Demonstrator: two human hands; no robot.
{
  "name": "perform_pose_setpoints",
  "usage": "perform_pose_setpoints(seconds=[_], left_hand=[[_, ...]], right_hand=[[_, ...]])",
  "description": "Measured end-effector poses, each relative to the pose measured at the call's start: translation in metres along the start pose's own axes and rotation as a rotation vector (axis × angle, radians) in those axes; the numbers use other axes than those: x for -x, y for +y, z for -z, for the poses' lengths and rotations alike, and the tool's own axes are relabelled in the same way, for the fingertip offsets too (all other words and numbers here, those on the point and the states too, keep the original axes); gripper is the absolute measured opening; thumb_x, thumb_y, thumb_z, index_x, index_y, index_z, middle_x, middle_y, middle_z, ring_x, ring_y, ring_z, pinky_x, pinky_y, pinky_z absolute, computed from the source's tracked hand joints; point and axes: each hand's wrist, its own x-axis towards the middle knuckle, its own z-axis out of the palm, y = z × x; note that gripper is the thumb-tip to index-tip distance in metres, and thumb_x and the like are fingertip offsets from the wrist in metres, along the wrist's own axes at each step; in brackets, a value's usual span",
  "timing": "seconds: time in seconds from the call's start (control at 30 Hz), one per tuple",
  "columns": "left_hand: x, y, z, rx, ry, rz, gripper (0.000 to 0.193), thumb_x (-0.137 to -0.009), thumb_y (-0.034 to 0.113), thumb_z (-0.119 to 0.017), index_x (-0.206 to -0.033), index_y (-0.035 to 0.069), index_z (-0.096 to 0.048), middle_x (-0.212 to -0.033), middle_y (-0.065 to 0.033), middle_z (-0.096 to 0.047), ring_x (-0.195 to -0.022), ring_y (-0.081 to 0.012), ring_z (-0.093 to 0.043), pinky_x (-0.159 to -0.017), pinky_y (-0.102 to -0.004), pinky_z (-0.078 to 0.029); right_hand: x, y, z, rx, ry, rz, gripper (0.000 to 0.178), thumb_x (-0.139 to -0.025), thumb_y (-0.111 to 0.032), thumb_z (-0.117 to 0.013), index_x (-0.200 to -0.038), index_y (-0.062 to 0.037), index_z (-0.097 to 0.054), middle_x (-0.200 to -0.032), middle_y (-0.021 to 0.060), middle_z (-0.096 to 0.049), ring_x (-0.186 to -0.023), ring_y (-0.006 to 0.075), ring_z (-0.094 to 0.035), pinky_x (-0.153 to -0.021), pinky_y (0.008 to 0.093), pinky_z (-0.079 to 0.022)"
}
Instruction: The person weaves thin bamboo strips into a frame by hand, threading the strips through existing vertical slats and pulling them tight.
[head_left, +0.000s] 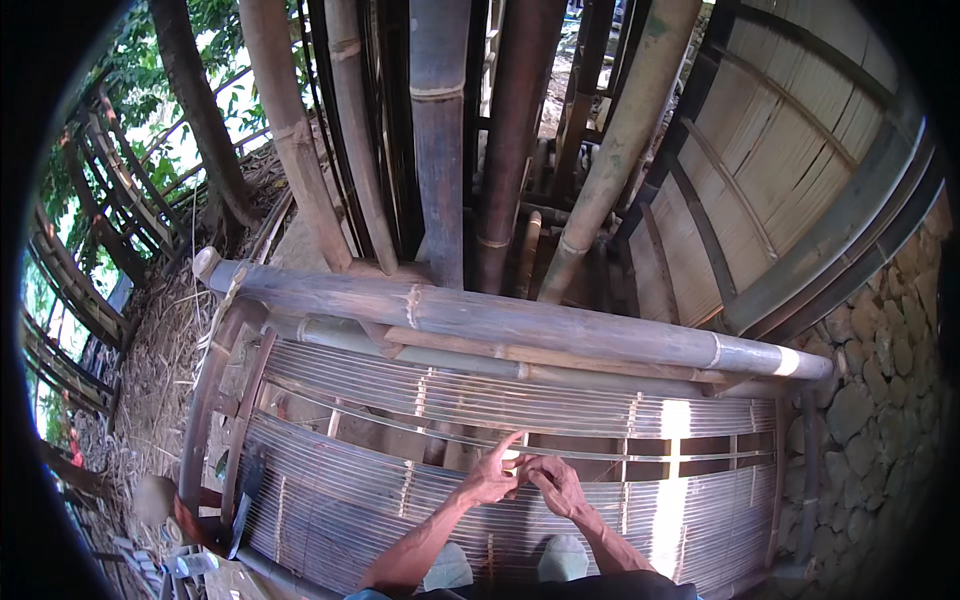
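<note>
A bench-like panel of thin, split bamboo slats (350, 510) spreads below me, with an open gap across its middle. My left hand (488, 476) is over this gap, its index finger pointing up and its other fingers curled. Close against it, my right hand (558, 486) has its fingers bent in a pinch near the left fingertips. A small pale piece (512, 456) shows by the left fingers; its kind is unclear. What the pinching fingers hold is hidden. A thin bamboo strip (590, 456) runs along the gap just beyond my hands.
A thick bamboo rail (500, 317) crosses beyond the panel, with upright bamboo poles (438, 150) behind it. At right are a woven bamboo wall (790, 130) and a stone wall (860, 440). A dark narrow blade-like thing (243, 505) leans at the panel's left end.
</note>
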Motion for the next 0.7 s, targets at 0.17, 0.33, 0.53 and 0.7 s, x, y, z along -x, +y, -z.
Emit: perform_pose_setpoints(seconds=[0.17, 0.33, 0.53, 0.7], left_hand=[[0.023, -0.007, 0.014, -0.524, 0.247, -0.262, 0.083, -0.084, 0.013, -0.08, -0.155, 0.016, -0.038, -0.098, -0.0088, -0.076, -0.077, -0.018, -0.07, -0.074, -0.0403, -0.056], [0.078, 0.006, 0.031, -1.14, 0.573, -0.594, 0.032, -0.08, 0.031, -0.084, -0.101, 0.01, -0.074, -0.063, -0.0039, -0.058, -0.062, -0.0191, -0.058, -0.073, -0.0384, -0.047], [0.237, -0.016, 0.091, -0.789, 0.924, -0.051, 0.028, -0.089, 0.029, -0.079, -0.08, 0.003, -0.077, -0.063, -0.0131, -0.069, -0.056, -0.0184, -0.064, -0.053, -0.0343, -0.046], [0.392, -0.061, 0.155, -1.496, 1.165, 0.978, 0.031, -0.078, 0.021, -0.078, -0.102, 0.002, -0.076, -0.116, -0.0235, -0.07, -0.114, -0.0368, -0.062, -0.093, -0.0522, -0.048]], right_hand=[[-0.008, -0.024, -0.023, -0.026, -0.093, -0.147, 0.013, -0.096, -0.011, -0.06, -0.103, -0.0061, -0.069, -0.097, 0.0112, -0.071, -0.09, 0.0324, -0.067, -0.087, 0.043, -0.051], [-0.009, -0.002, -0.012, 0.232, 0.031, 0.069, 0.01, -0.093, -0.007, -0.061, -0.1, -0.0078, -0.067, -0.094, 0.0112, -0.071, -0.085, 0.0347, -0.067, -0.086, 0.0445, -0.05], [0.001, 0.019, 0.015, 0.374, 0.053, 0.069, 0.009, -0.093, -0.012, -0.063, -0.096, -0.0105, -0.071, -0.092, 0.0109, -0.072, -0.081, 0.0329, -0.07, -0.084, 0.045, -0.054], [-0.005, 0.026, 0.016, 0.363, 0.038, -0.089, 0.021, -0.093, -0.025, -0.066, -0.101, -0.0073, -0.074, -0.082, 0.0158, -0.074, -0.072, 0.0353, -0.073, -0.064, 0.0437, -0.058]])
